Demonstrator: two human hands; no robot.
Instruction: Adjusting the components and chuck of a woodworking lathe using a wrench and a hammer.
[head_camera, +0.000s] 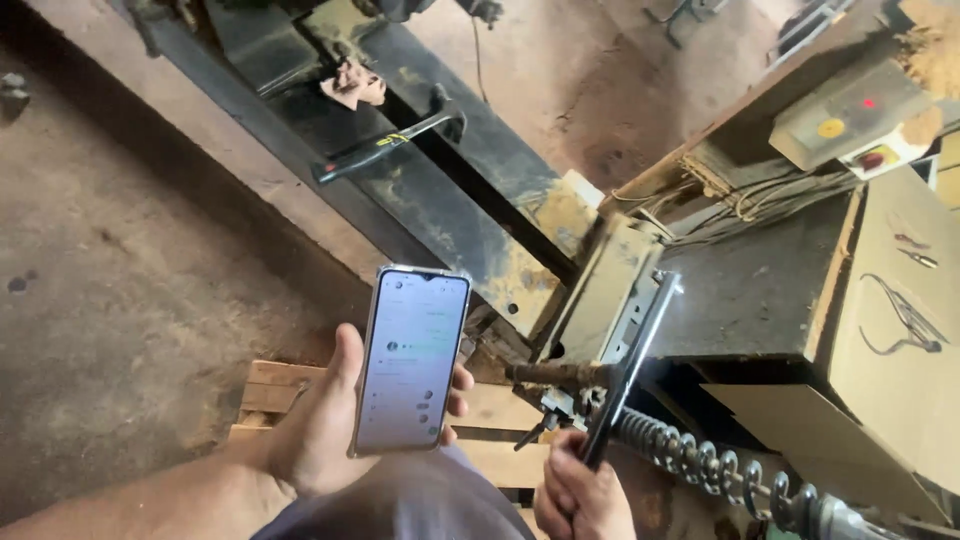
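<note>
My left hand (325, 415) holds a smartphone (412, 358) upright, its lit screen facing me, thumb along its left edge. My right hand (578, 497) grips the lower end of a long metal wrench (632, 365). The wrench slants up to the right, and its head sits at the top corner of a grimy metal bracket (600, 295) on the machine. A rusty bolt (555, 374) sticks out to the left just below the bracket. A coiled metal spring (700, 462) runs down to the right from beside my right hand.
A dark steel beam (450, 190) crosses the dirt floor, with a black-handled tool (385, 148) lying on it. A wooden pallet (290, 385) lies under my left hand. A switch box with coloured buttons (850, 115) and loose wires (760, 200) sit on the machine at the upper right.
</note>
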